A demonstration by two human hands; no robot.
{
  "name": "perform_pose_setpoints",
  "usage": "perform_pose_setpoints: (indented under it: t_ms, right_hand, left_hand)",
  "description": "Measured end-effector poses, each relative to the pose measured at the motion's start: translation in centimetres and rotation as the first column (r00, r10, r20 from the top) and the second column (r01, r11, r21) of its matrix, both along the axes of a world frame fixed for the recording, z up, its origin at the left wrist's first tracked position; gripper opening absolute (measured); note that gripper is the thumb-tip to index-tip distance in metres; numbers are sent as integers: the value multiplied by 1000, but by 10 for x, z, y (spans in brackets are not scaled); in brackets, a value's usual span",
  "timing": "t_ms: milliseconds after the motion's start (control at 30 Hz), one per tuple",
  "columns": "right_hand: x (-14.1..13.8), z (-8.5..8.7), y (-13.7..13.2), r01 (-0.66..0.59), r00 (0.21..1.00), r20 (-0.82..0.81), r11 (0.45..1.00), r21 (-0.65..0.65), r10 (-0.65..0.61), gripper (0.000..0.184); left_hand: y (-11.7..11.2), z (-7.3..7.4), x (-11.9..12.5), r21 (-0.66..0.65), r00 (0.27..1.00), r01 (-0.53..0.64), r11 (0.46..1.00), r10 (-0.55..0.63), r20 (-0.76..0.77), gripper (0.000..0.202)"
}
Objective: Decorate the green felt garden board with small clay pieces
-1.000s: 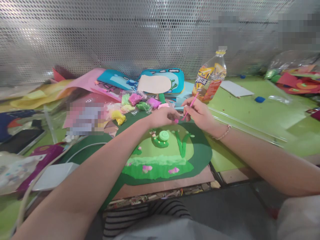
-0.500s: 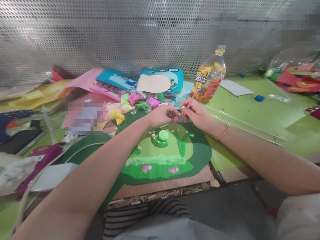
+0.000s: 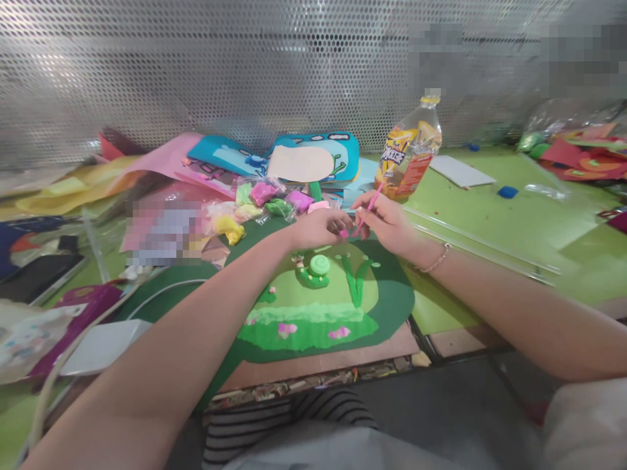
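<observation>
Perforated metal backs a cluttered green counter [image 3: 490, 215]. Over the clay picture [image 3: 313, 307], my left hand [image 3: 318, 227] pinches one pink clay bit [image 3: 345, 232]. I judge it is steadying the bit for the one pink stick [image 3: 372, 201], which my right hand [image 3: 389, 225] clamps like a pen. I count one snail [image 3: 316, 269], two pink flowers [image 3: 288, 329] and one bottle [image 3: 409, 153] beyond.

R hand [image 3: 389, 225] has edged a bit left, closer to L hand [image 3: 321, 227]; pink stick [image 3: 371, 203] it grips came w/ it, tip now right by the pink clay bit [image 3: 344, 233] pinched at L fingertips, which sits slightly higher vs 1 s ago
</observation>
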State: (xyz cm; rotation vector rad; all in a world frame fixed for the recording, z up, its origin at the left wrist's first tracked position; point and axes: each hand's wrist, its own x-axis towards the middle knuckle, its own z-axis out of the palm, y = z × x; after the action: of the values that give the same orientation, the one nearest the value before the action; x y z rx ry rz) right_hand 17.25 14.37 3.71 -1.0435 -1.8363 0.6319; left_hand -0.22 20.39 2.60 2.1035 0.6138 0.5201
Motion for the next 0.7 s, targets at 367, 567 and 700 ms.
perform_pose_setpoints:
  t_ms: [367,567,700]
  right_hand:
    - [-2,-1,-2,-49,997,-61,996,76,53,26]
    - [-2,-1,-2,-57,998,-38,996,62,60,26]
    - [-3,-1,-3,-87,996,-13,994,61,88,26]
  left_hand:
    - [-2,1,1,12,998,-5,1000,6,-62,22]
    - [-4,6,0,32,996,18,999,-16,-85,19]
    - [-5,9,-1,58,995,38,998,-32,-97,16]
